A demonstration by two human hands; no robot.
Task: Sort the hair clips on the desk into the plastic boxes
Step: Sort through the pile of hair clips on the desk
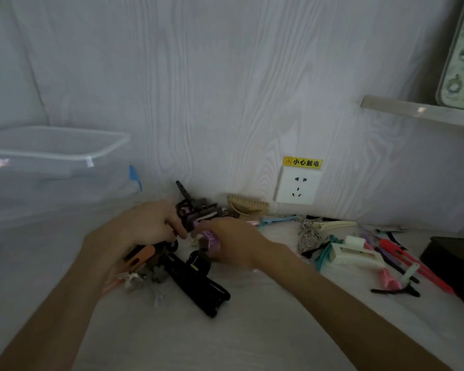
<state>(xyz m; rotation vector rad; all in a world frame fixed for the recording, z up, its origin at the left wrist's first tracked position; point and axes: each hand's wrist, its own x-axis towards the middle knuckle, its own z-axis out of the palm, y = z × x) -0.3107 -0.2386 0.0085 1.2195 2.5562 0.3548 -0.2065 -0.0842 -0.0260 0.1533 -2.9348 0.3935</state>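
Note:
A pile of dark hair clips [196, 210] lies on the white desk near the wall. My left hand [148, 223] grips a bunch of clips at the pile's left side, fingers curled round them. My right hand [233, 245] holds a purple claw clip [209, 238] just right of the left hand. A long black clip [198, 282] and an orange clip [141, 259] lie below the hands. A clear plastic box [54, 167] with blue latches stands at the left. More coloured clips [359, 253] are spread to the right.
A wall socket [298, 184] with a yellow warning label sits low on the wood-grain wall. A beige comb clip [248, 204] leans by the wall. A black box [456, 261] stands at the right edge. A shelf [418, 111] juts out at upper right.

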